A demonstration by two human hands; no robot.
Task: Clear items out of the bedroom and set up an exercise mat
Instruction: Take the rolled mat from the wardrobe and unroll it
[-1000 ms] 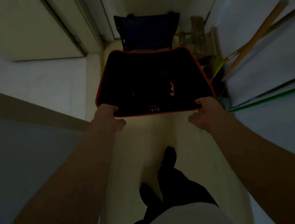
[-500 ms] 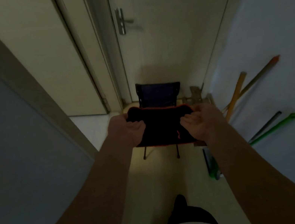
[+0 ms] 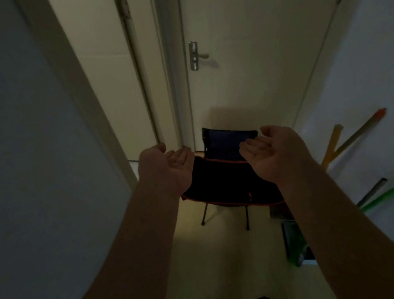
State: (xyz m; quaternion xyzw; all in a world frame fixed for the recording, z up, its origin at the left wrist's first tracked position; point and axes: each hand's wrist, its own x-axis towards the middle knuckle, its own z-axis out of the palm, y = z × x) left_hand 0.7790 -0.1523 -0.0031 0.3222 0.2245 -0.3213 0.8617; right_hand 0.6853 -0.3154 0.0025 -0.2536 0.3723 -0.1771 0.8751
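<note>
Our left hand (image 3: 166, 169) and our right hand (image 3: 274, 151) are raised side by side, palms turned up, fingers relaxed and slightly bent. Neither hand holds anything. A gap separates the two hands.

The folding chair (image 3: 223, 184) shows in that gap and just below it, beyond the hands.
- Long axis: the seat's wide side runs across the view, from under our left wrist to under our right wrist.
- Facing: the near edge of the seat is turned toward us; the far edge is turned toward the closed door (image 3: 254, 60) beyond the hands.
- Position: the chair stands on the pale floor (image 3: 236, 261). Our left wrist covers its left corner in the view, and our right forearm covers its right corner.
- Appearance: black fabric with a thin orange border along both the near and the far edge. Two thin dark legs (image 3: 246, 217) show below the near edge. The dim light hides finer detail.

A dark blue panel (image 3: 229, 142) stands upright just beyond the chair, between our fingertips in the view; we cannot tell whether it touches the chair.

The door carries a metal handle (image 3: 195, 56), above the hands. Beyond our right hand, long sticks (image 3: 333, 142) lean against the wall, yellow and orange higher, grey and green lower. A green object (image 3: 295, 242) lies on the floor beside our right forearm.
</note>
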